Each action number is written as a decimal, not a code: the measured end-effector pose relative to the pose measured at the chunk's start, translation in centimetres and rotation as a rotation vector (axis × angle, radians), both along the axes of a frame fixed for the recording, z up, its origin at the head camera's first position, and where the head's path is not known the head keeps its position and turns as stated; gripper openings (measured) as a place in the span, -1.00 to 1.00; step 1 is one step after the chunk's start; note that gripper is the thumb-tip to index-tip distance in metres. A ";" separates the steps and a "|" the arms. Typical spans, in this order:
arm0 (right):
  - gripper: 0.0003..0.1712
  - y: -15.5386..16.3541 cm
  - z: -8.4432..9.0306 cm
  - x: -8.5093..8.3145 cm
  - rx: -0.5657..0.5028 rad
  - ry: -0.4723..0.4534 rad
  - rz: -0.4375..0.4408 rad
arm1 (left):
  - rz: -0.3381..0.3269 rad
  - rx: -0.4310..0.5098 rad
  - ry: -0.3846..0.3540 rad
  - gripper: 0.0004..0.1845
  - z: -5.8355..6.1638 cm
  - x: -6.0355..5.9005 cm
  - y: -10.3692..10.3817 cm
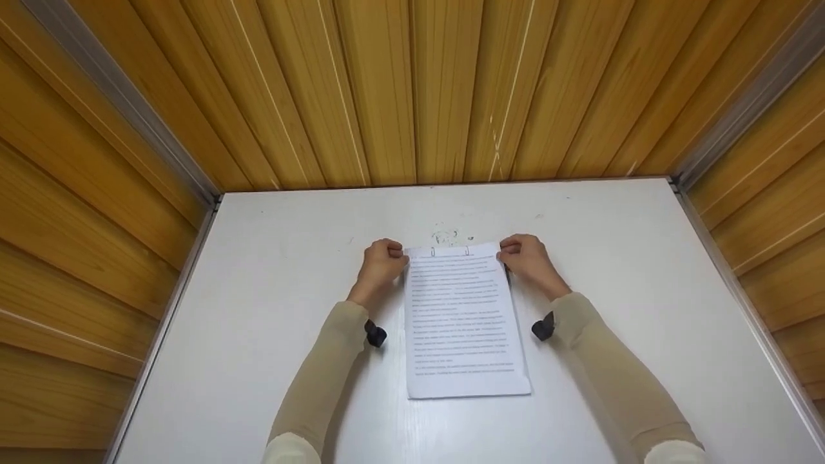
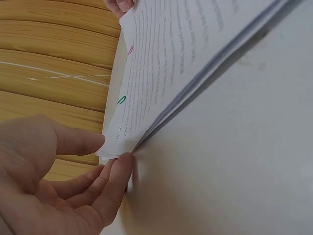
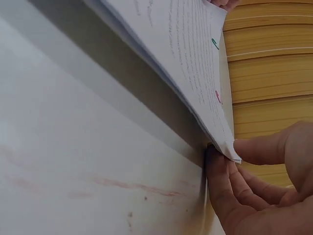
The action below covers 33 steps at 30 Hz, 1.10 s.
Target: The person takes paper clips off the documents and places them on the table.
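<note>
A stack of printed paper sheets [image 1: 461, 316] lies lengthwise before me on the white table. Two paper clips grip its far edge: a green one [image 2: 122, 100] toward the left and a red one [image 3: 218, 97] toward the right. My left hand [image 1: 385, 263] pinches the far left corner, thumb on top and fingers beneath. At the far right corner, my right hand [image 1: 525, 259] pinches the sheets the same way. In both wrist views the held corners are raised off the tabletop, with a shadow below the stack's side edge.
The white table [image 1: 258, 309] runs back to a wood-patterned panel wall [image 1: 438, 96], with similar panels at both sides. Dark smudges [image 1: 445, 233] mark the tabletop just beyond the sheets. Reddish streaks [image 3: 142, 187] show on it in the right wrist view. A small black device sits at each wrist.
</note>
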State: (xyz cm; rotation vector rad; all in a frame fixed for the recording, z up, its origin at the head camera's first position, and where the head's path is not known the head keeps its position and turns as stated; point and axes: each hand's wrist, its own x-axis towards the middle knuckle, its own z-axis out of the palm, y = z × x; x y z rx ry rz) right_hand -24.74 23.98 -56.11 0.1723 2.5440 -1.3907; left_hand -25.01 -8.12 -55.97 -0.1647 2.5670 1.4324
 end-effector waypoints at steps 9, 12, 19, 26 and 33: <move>-0.67 0.5 -0.6 -0.5 -0.157 -0.074 -0.085 | -0.023 -0.021 0.067 -0.77 -0.6 -0.4 -0.1; -0.68 0.5 -0.7 -0.6 -0.194 -0.077 -0.105 | -0.022 -0.010 0.075 -0.80 -0.7 -0.5 -0.1; -0.68 0.7 -0.9 -0.4 -0.260 -0.094 -0.147 | -0.021 0.079 0.057 -0.79 -1.0 -0.1 -0.4; -0.62 0.8 -1.1 -0.2 -0.302 -0.099 -0.160 | -0.010 0.184 0.079 -0.78 -1.4 0.5 -0.5; -0.66 0.7 -1.0 0.6 -0.348 -0.051 -0.163 | 0.035 0.299 0.118 -0.73 -2.0 1.1 -0.2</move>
